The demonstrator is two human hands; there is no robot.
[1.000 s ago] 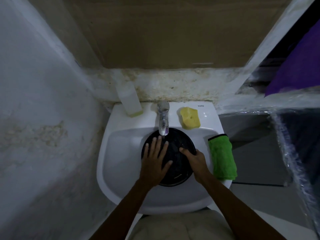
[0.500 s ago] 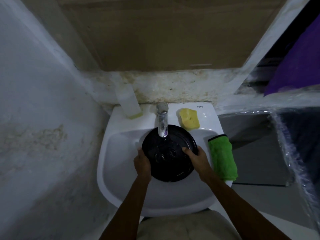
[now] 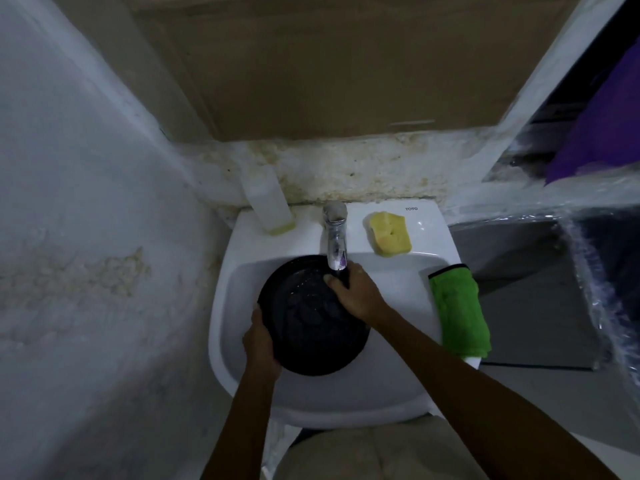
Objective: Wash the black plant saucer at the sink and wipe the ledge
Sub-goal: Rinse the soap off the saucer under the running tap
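**Item:** black plant saucer. Centre of frame, held inside the bowl of the white sink. Its far rim sits directly under the spout of the tap, and its inner face has a wet sheen with ripples.

**Holds:**
- Left grip: fingers curled round the near-left rim.
- Right grip: clamped on the far-right rim beside the spout, thumb on the inner face.

**Surroundings:**
- Yellow sponge: on the sink's back edge, right of the tap, untouched.
- Pale bottle: at the back-left corner.
- Green cloth: draped over the sink's right rim.
- Stained ledge: behind the sink, across the upper centre of the frame, apparently not yet wiped.

**Hazards, as judged:**
- Slip: a wet, smooth rim held only at two edges could slide out and knock against the bowl.
- Collision: the right grip is close to the spout, so lifting or turning the saucer could strike rim or knuckles on the tap.
- Spill: tipping the pooled water toward the near edge could send it over the front of the sink onto the person's clothing below.
- Snag: a forearm swinging right could drag the cloth off the rim.
- Poor wash: rinsing without the sponge may leave residue.
- Visibility: the light is dim, so any remaining dirt on black plastic would be hard to judge.
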